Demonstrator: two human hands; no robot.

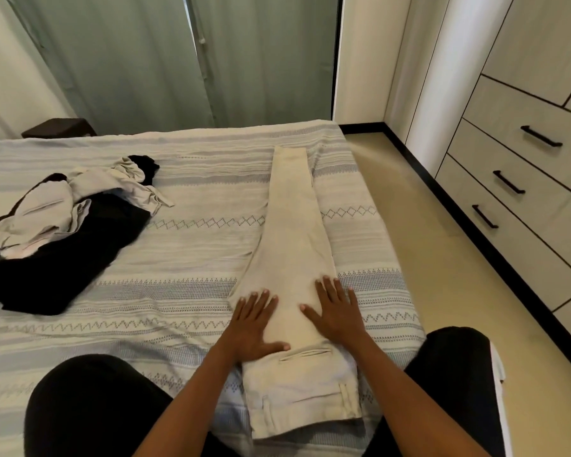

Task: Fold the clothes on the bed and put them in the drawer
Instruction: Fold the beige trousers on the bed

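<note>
A pair of beige trousers [294,258] lies lengthwise on the bed [192,258], already folded in half along its length so one leg rests on the other, with the waistband nearest the person and the hems pointing toward the curtains [165,61]. The left hand [254,324] and the right hand [337,311] both press flat on the seat of the trousers, fingers straight and spread wide, holding nothing, apparently smoothing the cloth. Judged from this, the task is at an early stage: the first lengthwise fold of this garment is made, but the crosswise folds that would bring it down to drawer size are not yet done. To the left on the bed, well apart from the trousers, a heap of unfolded clothes [56,225] waits, a black garment with a light beige one crumpled on top of it. The drawers [521,179] in the wardrobe unit on the right, across a strip of floor [426,242], are all closed, and nothing folded has visibly reached them.
</note>
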